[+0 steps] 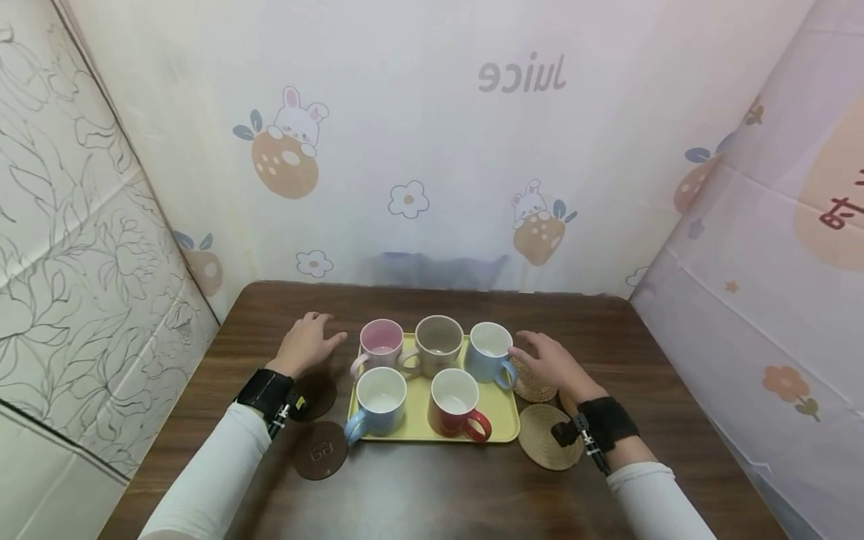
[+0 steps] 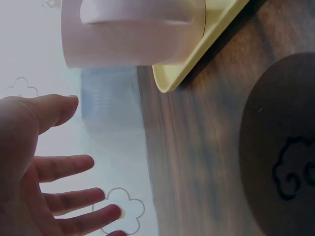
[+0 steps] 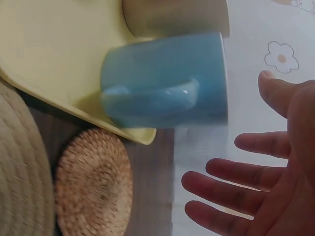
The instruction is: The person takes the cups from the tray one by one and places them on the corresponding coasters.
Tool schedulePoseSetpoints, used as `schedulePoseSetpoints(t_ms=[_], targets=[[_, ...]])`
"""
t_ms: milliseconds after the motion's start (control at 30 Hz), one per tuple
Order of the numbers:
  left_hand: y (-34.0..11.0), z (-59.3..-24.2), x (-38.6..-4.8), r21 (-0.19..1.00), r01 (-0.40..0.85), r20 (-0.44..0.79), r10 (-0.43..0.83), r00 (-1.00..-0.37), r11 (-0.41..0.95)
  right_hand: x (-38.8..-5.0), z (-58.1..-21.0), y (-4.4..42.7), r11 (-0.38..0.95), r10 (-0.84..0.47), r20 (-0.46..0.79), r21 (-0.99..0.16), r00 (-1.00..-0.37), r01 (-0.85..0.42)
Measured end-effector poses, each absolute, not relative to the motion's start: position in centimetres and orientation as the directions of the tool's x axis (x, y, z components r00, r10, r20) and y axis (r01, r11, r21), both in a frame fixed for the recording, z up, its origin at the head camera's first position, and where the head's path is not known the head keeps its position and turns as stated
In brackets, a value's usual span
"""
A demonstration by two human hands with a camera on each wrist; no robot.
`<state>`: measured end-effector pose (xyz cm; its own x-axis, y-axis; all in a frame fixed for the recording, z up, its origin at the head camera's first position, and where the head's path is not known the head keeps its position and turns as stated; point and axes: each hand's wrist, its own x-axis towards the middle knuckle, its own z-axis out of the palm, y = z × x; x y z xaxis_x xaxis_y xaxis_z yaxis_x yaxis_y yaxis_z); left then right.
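Several mugs stand upright on a yellow tray (image 1: 418,397). In its back row are a pink mug (image 1: 382,341), a grey-brown mug (image 1: 439,352) and a light blue mug (image 1: 487,358). The front row holds another blue mug (image 1: 385,411) and a red mug (image 1: 447,416) with a pale upper part. My left hand (image 1: 310,345) hovers left of the pink mug, fingers spread and holding nothing. On the other side my right hand (image 1: 550,362) is beside the back blue mug's handle, its fingers extended; the right wrist view shows a gap between them.
Two dark round coasters (image 1: 321,450) lie left of the tray, one partly under the left wrist. To the right lie a woven coaster (image 3: 96,184) and a larger pale round mat (image 1: 548,442). A printed cloth wall (image 1: 418,135) rises behind the wooden table (image 1: 432,495).
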<state>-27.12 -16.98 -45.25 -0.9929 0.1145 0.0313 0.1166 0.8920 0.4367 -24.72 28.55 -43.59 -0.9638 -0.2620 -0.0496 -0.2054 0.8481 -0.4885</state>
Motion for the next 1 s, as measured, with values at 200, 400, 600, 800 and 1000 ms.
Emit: schedulePoseSetpoints(t_ms=[200,400,600,800,1000], targets=[[-17.2,-45.8,-25.9,0.453,0.097,-0.009,0.113,-0.994,0.886,-23.6,-44.7,28.3,0.835,-0.236,-0.040,-0.520,-0.971,-0.182],[-17.2,-47.6,-24.6,0.430,0.078,-0.041,0.106,-0.994,0.899,-22.4,-46.0,27.7,0.835,-0.166,-0.063,-0.539,-0.984,-0.107],[-17.2,-49.6,-22.9,0.424,0.051,-0.073,0.091,-0.993,0.904,-22.0,-46.9,26.8,0.798,-0.173,-0.019,-0.589,-0.985,-0.129],[-17.1,-50.8,-21.9,0.428,0.053,-0.082,0.098,-0.992,0.902,-22.1,-47.6,26.3,0.771,-0.163,0.089,-0.610,-0.983,-0.183],[-17.2,-51.3,-21.6,0.413,0.039,-0.080,0.079,-0.994,0.910,-22.3,-47.8,26.0,0.731,-0.128,0.062,-0.669,-0.990,-0.136]])
